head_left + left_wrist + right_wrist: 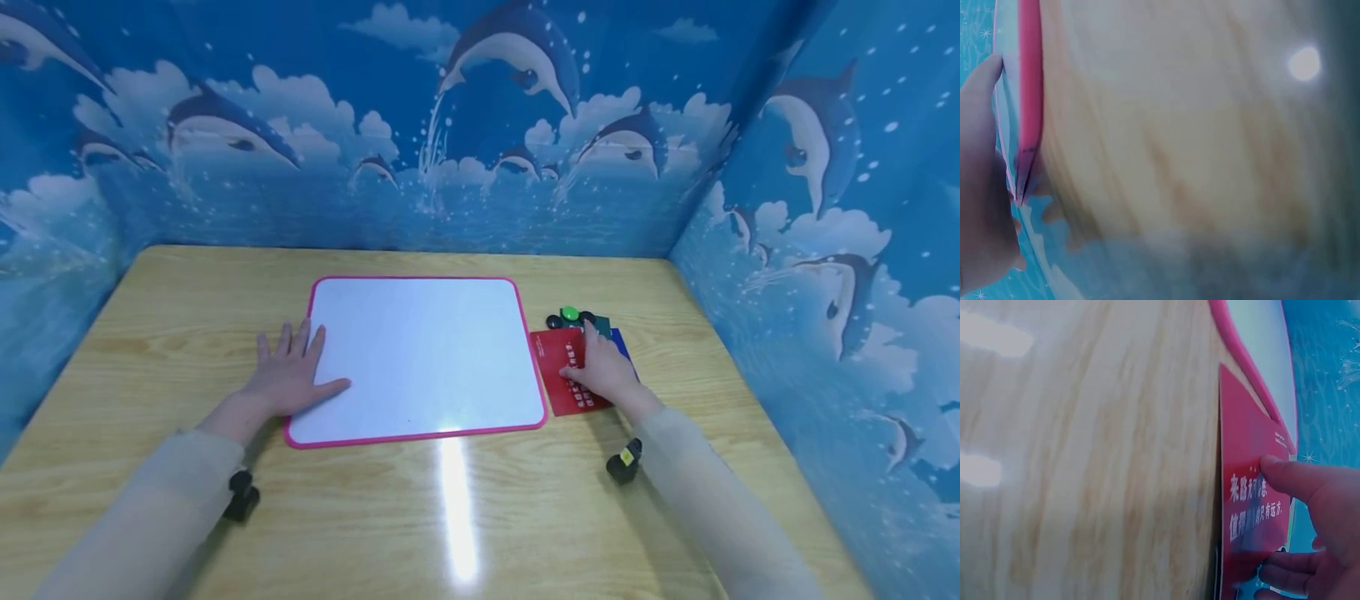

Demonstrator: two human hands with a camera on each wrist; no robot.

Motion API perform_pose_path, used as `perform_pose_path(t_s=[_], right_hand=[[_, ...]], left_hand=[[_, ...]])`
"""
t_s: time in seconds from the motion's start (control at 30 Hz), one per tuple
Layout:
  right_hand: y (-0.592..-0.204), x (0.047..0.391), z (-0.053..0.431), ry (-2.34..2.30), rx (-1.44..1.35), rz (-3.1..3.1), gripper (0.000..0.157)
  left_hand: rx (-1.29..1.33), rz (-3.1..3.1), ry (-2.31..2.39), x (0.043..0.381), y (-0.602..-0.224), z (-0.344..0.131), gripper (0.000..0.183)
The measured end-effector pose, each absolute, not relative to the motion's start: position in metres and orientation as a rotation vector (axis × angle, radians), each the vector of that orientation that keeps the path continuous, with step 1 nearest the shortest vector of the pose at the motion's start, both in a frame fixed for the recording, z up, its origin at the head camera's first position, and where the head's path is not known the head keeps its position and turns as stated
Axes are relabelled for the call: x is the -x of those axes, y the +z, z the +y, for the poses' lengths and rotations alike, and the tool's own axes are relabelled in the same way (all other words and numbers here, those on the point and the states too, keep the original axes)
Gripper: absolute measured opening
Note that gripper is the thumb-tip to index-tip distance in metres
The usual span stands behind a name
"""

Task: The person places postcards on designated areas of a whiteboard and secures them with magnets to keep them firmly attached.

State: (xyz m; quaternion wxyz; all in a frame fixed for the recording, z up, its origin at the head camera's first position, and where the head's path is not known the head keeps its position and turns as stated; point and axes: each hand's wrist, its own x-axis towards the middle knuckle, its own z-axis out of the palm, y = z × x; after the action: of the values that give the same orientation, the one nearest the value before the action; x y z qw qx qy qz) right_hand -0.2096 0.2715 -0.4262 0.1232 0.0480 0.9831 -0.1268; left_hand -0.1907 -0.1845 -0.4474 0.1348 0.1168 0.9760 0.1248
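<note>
A whiteboard (427,358) with a pink rim lies flat on the table. My left hand (288,379) rests over its left edge, fingers spread and thumb reaching onto the white surface. To the right of the board is a red booklet (553,358) with white printed characters. Over the booklet is my right hand (611,375), its thumb (1282,472) against the red cover and its index finger stretched forward. That fingertip is right at a small group of round pieces, a green one (570,313) and black ones (554,322).
Beside the red booklet, a dark green item (602,326) and a blue item (619,342) show partly from under the right hand. The wooden table (360,517) reaches to blue dolphin-print curtains (450,208) at the back and sides. A bright light reflection crosses the table front.
</note>
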Motion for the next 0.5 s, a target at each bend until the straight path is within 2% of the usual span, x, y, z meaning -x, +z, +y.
perform_pose_path(t_s=[0.2,0.5], right_hand=[[-0.424,0.212,0.272,-0.588,-0.264,2.814,0.094],[-0.42,0.218,0.285,-0.921,-0.408,2.71,0.051]], left_hand=[[-0.341,2.82,0.365,0.19,-0.448,-0.185,0.103],[-0.33,2.815,0.362,0.19,-0.447,-0.185,0.104]])
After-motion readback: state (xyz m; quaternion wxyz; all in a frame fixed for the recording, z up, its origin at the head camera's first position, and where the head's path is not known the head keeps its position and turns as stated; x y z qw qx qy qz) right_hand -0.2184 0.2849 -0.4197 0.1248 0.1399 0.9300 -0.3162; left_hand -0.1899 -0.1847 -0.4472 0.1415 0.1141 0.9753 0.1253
